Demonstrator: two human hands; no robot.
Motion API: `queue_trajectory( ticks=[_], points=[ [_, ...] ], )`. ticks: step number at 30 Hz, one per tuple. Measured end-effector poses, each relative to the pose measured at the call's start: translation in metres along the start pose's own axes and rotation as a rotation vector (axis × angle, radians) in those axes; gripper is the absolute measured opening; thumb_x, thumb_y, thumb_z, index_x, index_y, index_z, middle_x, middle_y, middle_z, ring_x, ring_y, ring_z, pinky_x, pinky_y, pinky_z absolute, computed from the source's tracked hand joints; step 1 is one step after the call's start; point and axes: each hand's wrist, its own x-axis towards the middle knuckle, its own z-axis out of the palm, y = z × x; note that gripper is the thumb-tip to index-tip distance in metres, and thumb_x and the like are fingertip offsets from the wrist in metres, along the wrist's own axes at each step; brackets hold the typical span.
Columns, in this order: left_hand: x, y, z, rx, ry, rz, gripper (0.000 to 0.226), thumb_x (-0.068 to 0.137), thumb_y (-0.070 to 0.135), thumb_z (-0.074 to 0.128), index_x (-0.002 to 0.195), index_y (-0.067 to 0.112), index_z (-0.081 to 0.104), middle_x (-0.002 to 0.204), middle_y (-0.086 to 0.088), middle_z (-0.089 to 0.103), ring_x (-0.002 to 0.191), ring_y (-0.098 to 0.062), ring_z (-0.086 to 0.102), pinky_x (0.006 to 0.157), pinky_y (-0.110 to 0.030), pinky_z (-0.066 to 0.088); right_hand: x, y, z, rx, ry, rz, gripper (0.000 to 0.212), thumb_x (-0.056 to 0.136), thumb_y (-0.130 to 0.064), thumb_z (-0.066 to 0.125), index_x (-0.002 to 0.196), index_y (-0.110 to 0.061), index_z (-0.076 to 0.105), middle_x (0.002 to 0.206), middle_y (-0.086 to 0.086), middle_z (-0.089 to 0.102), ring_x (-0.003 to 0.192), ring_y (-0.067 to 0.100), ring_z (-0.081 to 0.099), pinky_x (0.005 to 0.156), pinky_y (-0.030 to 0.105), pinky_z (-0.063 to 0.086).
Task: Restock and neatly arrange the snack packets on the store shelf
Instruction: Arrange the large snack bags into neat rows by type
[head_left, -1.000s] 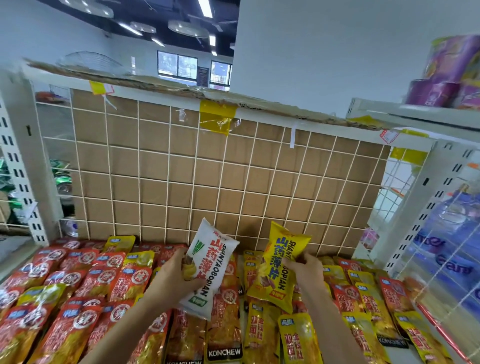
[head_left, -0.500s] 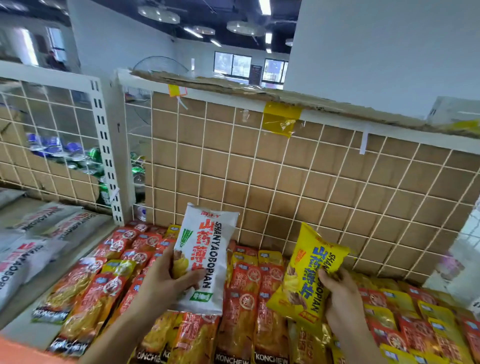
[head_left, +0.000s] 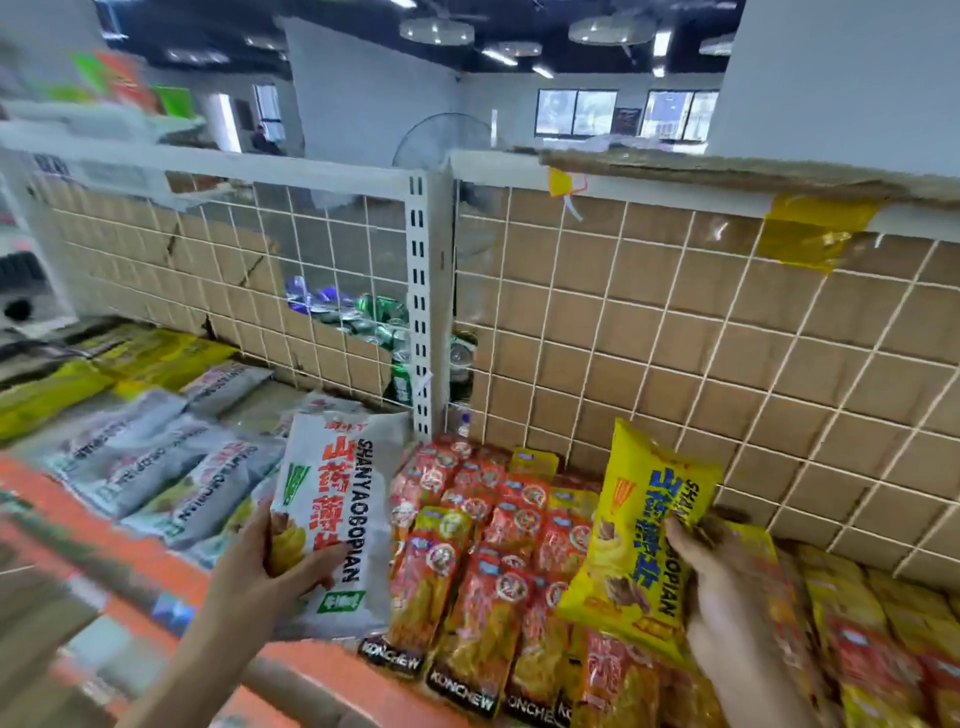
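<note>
The shelf's wire-grid back (head_left: 649, 364), lined with cardboard, stands far behind two bays split by a white upright (head_left: 428, 312). The right bay holds rows of red packets (head_left: 498, 545). The left bay holds grey-white packets (head_left: 156, 467) lying flat. The left hand (head_left: 270, 571) grips a white packet (head_left: 337, 519) upright at the divide. The right hand (head_left: 722, 587) grips a yellow packet (head_left: 644, 535) above the red rows, near the grid.

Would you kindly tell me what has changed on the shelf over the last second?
The left hand has carried the white packet leftwards, from over the red packets toward the shelved white packets left of the upright post. The right hand still grips the yellow packet; nothing was let go.
</note>
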Motion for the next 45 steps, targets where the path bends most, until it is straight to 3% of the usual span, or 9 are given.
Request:
queue_trajectory(
  ticks=[4, 6, 9, 15, 21, 32, 36, 41, 45],
  points=[
    [0.015, -0.001, -0.059, -0.001, 0.037, 0.009, 0.031, 0.071, -0.01, 0.073, 0.083, 0.005, 0.049, 0.055, 0.005, 0.066, 0.045, -0.004, 0.058, 0.044, -0.016, 0.048, -0.008, 0.02, 0.061, -0.014, -0.048, 0.01, 0.016, 0.082, -0.005, 0.057, 0.093, -0.016, 0.059, 0.071, -0.005, 0.073, 0.059, 0.01, 0.069, 0.047, 0.026, 0.055],
    [0.022, 0.001, -0.091, 0.002, 0.038, 0.02, 0.05, 0.053, 0.016, 0.088, 0.082, 0.008, 0.048, 0.054, 0.005, 0.064, 0.045, -0.003, 0.056, 0.045, -0.016, 0.048, -0.013, 0.032, 0.093, -0.004, -0.07, 0.021, 0.017, 0.086, -0.001, 0.052, 0.092, -0.016, 0.059, 0.066, -0.005, 0.072, 0.056, 0.01, 0.068, 0.044, 0.026, 0.054],
    [0.035, -0.003, -0.142, 0.043, 0.099, 0.0, 0.071, 0.03, 0.043, 0.083, 0.086, 0.011, 0.053, 0.062, 0.001, 0.067, 0.051, -0.006, 0.06, 0.048, -0.017, 0.05, -0.018, 0.055, 0.137, -0.015, -0.105, 0.066, 0.021, 0.086, -0.003, 0.054, 0.1, -0.016, 0.061, 0.07, -0.004, 0.073, 0.059, 0.012, 0.069, 0.047, 0.029, 0.056],
    [0.05, -0.016, -0.227, 0.078, 0.208, -0.027, 0.035, 0.07, -0.012, 0.073, 0.093, 0.008, 0.055, 0.079, -0.008, 0.067, 0.049, 0.002, 0.061, 0.045, -0.01, 0.046, -0.027, 0.101, 0.222, -0.022, -0.169, 0.121, 0.021, 0.086, -0.003, 0.054, 0.098, -0.018, 0.062, 0.075, -0.003, 0.074, 0.064, 0.015, 0.07, 0.053, 0.031, 0.056],
    [0.054, -0.035, -0.288, 0.113, 0.345, -0.098, 0.03, 0.071, -0.006, 0.073, 0.09, 0.01, 0.058, 0.068, 0.002, 0.071, 0.052, -0.008, 0.064, 0.042, -0.015, 0.047, -0.033, 0.127, 0.287, -0.078, -0.24, 0.173, 0.018, 0.084, -0.005, 0.057, 0.094, -0.019, 0.064, 0.079, 0.0, 0.074, 0.072, 0.02, 0.07, 0.07, 0.04, 0.051],
    [0.097, -0.029, -0.299, 0.125, 0.423, -0.119, 0.029, 0.071, -0.002, 0.075, 0.09, 0.009, 0.057, 0.083, -0.011, 0.071, 0.07, -0.028, 0.065, 0.049, -0.022, 0.052, 0.005, 0.135, 0.345, -0.08, -0.296, 0.227, 0.024, 0.078, -0.01, 0.062, 0.101, -0.014, 0.063, 0.083, 0.005, 0.074, 0.087, 0.033, 0.065, 0.078, 0.048, 0.051],
    [0.127, -0.026, -0.295, 0.173, 0.353, -0.149, 0.055, 0.049, 0.031, 0.088, 0.093, 0.017, 0.058, 0.08, -0.002, 0.073, 0.067, -0.018, 0.069, 0.058, -0.028, 0.055, 0.015, 0.134, 0.354, -0.065, -0.268, 0.238, 0.066, 0.05, -0.032, 0.08, 0.11, -0.013, 0.061, 0.096, 0.013, 0.072, 0.086, 0.036, 0.067, 0.079, 0.048, 0.051],
    [0.18, -0.036, -0.275, 0.136, 0.233, -0.138, 0.036, 0.071, 0.011, 0.08, 0.092, 0.002, 0.053, 0.079, -0.009, 0.068, 0.06, -0.011, 0.062, 0.052, -0.021, 0.05, 0.035, 0.136, 0.351, -0.082, -0.202, 0.228, 0.036, 0.078, -0.014, 0.063, 0.114, -0.01, 0.058, 0.105, 0.02, 0.067, 0.093, 0.037, 0.064, 0.085, 0.052, 0.049],
    [0.232, -0.039, -0.257, 0.103, 0.105, -0.123, 0.018, 0.081, -0.005, 0.064, 0.083, 0.005, 0.05, 0.06, 0.004, 0.061, 0.048, 0.002, 0.055, 0.047, -0.011, 0.043, 0.047, 0.143, 0.358, -0.038, -0.068, 0.179, 0.05, 0.06, -0.019, 0.069, 0.109, -0.013, 0.061, 0.108, 0.018, 0.068, 0.098, 0.037, 0.064, 0.09, 0.056, 0.047]
  ],
)
